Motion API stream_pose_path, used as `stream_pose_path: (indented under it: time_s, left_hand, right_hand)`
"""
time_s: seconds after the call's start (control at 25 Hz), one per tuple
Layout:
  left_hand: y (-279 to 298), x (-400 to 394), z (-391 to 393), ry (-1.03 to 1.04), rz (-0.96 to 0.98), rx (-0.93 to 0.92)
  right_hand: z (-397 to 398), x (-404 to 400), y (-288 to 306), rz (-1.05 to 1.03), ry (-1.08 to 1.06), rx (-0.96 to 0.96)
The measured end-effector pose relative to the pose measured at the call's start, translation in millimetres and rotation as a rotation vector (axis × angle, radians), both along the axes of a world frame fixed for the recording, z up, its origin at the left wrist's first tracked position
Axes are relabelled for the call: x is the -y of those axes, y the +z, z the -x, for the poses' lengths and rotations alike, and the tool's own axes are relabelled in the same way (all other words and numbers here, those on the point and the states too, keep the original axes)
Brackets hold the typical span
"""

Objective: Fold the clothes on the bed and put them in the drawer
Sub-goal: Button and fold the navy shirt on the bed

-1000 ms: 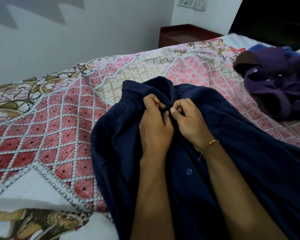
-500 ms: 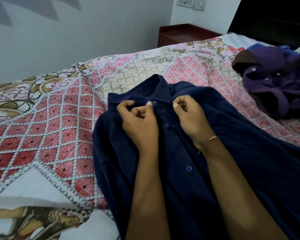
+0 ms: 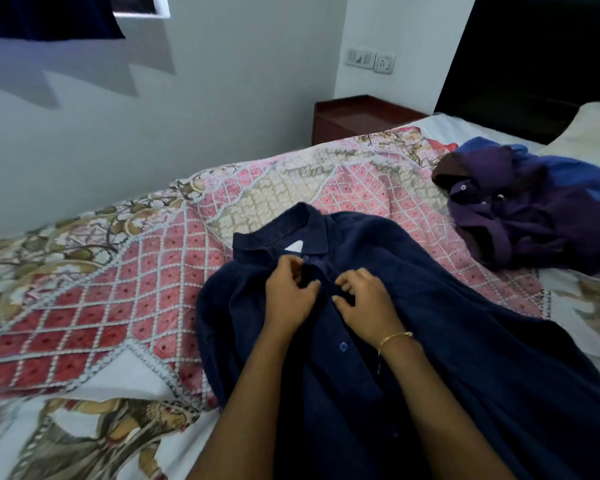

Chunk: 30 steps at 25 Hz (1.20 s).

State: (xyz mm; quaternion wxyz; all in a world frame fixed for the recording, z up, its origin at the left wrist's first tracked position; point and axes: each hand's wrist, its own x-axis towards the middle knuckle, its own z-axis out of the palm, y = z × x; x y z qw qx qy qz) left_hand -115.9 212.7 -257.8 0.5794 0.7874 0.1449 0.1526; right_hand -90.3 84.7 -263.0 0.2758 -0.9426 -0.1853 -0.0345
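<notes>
I see the navy shirt (image 3: 413, 323) lying front-up on the patterned bedspread (image 3: 118, 289), collar toward the wall; my left hand (image 3: 290, 292) rests on its placket just below the collar, fingers curled onto the cloth near the top button, though I cannot tell whether they pinch it; my right hand (image 3: 364, 299) sits just beside it, fingers bent against the fabric; a purple and blue heap of clothes (image 3: 534, 209) lies well apart to the right.

Matt navy cloth shirt (image 3: 430, 323) on a quilted, patterned bedspread (image 3: 118, 289).
</notes>
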Motion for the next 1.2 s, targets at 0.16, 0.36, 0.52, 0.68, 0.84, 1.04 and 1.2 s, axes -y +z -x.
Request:
stream_pose_path:
  time_s: [0.16, 0.36, 0.52, 0.68, 0.84, 1.04, 1.2]
  left_hand:
    - [21, 4, 34, -0.118, -0.664, -0.174]
    - [21, -9, 44, -0.126, -0.489, -0.196]
    - [17, -3, 33, -0.086, -0.406, -0.122]
    - [10, 8, 29, -0.039, -0.468, -0.104]
    - [7, 5, 20, 0.052, -0.312, -0.162]
    - [16, 8, 19, 0.072, -0.003, -0.122]
    - [17, 12, 20, 0.049, 0.069, -0.127]
  right_hand:
    - [3, -13, 12, -0.111, -0.108, -0.007]
    - [6, -21, 36, -0.394, -0.233, -0.131]
    - [12, -23, 20, -0.443, -0.215, -0.137]
    - [13, -20, 5, -0.532, -0.208, -0.145]
    - [10, -20, 2, -0.621, -0.193, -0.204]
    - [12, -19, 0, -0.719, -0.192, -0.203]
    - [15, -20, 3, -0.762, -0.175, -0.188]
